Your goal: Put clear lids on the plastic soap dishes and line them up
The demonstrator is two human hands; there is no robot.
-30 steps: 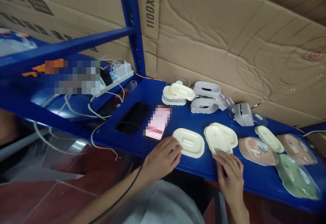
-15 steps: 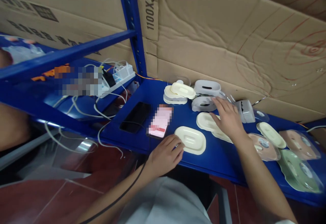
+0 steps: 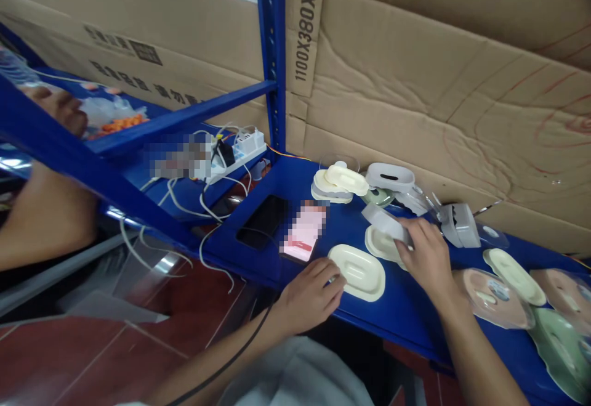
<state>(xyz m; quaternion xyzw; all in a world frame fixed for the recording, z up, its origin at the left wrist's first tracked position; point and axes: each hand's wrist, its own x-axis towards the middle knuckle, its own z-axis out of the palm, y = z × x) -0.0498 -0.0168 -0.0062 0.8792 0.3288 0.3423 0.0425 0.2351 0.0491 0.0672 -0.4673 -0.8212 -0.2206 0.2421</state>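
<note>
My right hand (image 3: pixel 427 252) is closed on a grey oval plastic shell (image 3: pixel 385 222), tilted and raised over the table. Below it lies a cream oval plate (image 3: pixel 381 243), partly hidden by the shell and hand. At the near edge, my left hand (image 3: pixel 316 292) has its fingers curled on the left rim of another cream oval dish (image 3: pixel 357 273), which lies flat with a raised oval ring in its middle. Further back, another grey shell with a dark slot (image 3: pixel 390 176) stands beside a stack of cream and grey oval parts (image 3: pixel 332 187).
A lit phone (image 3: pixel 305 233) and a dark phone (image 3: pixel 263 221) lie left of the dishes. Peach (image 3: pixel 494 298) and green (image 3: pixel 561 344) wrapped pieces lie right. A power strip (image 3: pixel 237 159) with cables sits beyond a blue shelf post (image 3: pixel 272 55). Another person's hand (image 3: pixel 55 110) is far left.
My right hand has lifted the front grey shell off the table and brought it nearer, over the cream plate. My left hand stays at the dish. The view has shifted left.
</note>
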